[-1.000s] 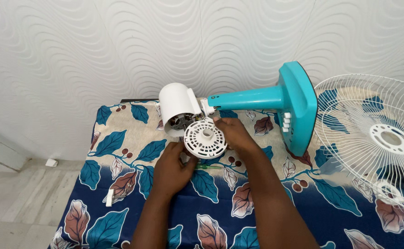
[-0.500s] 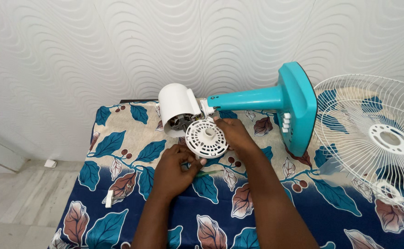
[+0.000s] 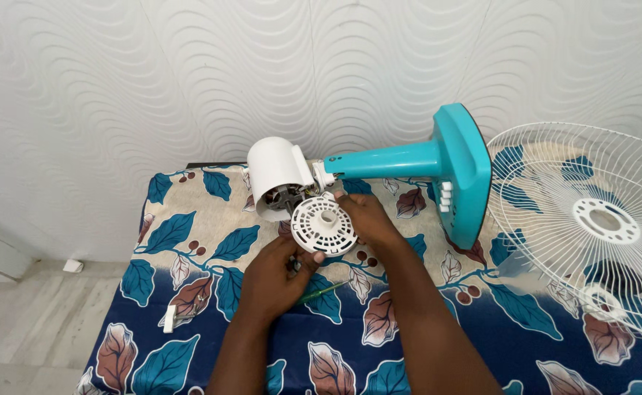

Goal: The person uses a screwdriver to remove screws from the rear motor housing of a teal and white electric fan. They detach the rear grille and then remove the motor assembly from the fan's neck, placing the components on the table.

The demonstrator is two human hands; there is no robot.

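Both the left hand (image 3: 277, 274) and right hand (image 3: 361, 217) gripped the vented white motor cover (image 3: 324, 224) at its rim; it appeared light, rigid, brittle plastic

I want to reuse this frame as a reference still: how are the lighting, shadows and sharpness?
Head view: even, soft light, no glare on the white motor housing; faint shadows under the left hand and right hand; the round vented cover is sharp; the wire fan guard is cut off at the right edge.

Single head-worn camera, angled down and forward over leaf-print tablecloth (image 3: 189, 241), facing wavy white wall (image 3: 116, 88) in frame's upper half. Close range: forearms enter from bottom centre. No second view.
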